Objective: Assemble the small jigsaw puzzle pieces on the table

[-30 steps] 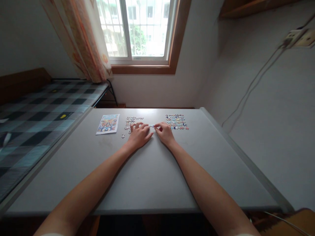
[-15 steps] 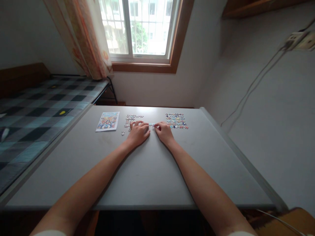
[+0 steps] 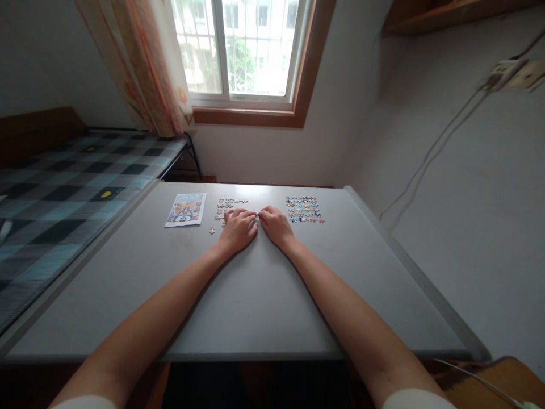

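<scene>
My left hand (image 3: pixel 239 228) rests on the table with bent fingers, its fingertips at a small bit of jigsaw puzzle (image 3: pixel 257 215). From the other side my right hand (image 3: pixel 276 226) pinches at the same bit, and the fingertips of both hands almost meet. Most of what they hold is hidden by the fingers. Partly covered behind my left hand is a group of puzzle pieces (image 3: pixel 225 206). One loose piece (image 3: pixel 212 230) lies to the left of that hand. Beyond my right hand, more puzzle pieces (image 3: pixel 303 209) are laid out in rows.
A printed picture sheet (image 3: pixel 186 210) lies at the table's left rear. The grey-white table (image 3: pixel 255 301) has a bed (image 3: pixel 106 170) along its left and a wall with a hanging cable (image 3: pixel 426 162) on its right. A window (image 3: pixel 255 51) is behind.
My right hand has moved left to meet my left hand, covering the puzzle strip that showed between them. My left hand has hardly moved.
</scene>
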